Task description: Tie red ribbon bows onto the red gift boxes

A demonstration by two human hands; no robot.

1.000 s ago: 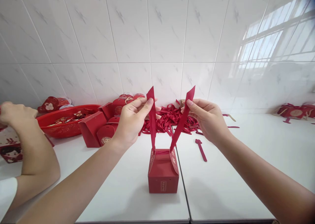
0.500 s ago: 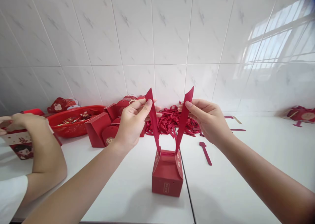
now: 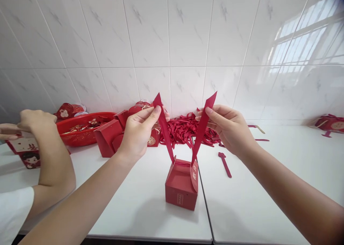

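Observation:
A small red gift box (image 3: 181, 189) with pale printing stands upright on the white table. Threaded through its top flaps is a dark red ribbon (image 3: 167, 137), whose two ends rise in a V. My left hand (image 3: 139, 130) pinches one end between thumb and fingers, its slanted tip poking up above the thumb. The other end is pinched in the same way by my right hand (image 3: 228, 128). Both ribbon lengths look pulled straight, and the hands are above and to either side of the box.
Behind lies a heap of red ribbons (image 3: 182, 130), with red boxes (image 3: 106, 137) and a red basket (image 3: 80, 133) to its left. A flower-ended red strip (image 3: 225, 165) lies right of a table seam. A co-worker's arm (image 3: 55, 155) handles a printed box (image 3: 29, 153) at left.
My hands have moved farther apart, spreading the ribbon ends into a wider V. The box has turned slightly. The co-worker's hand has risen a little from the printed box.

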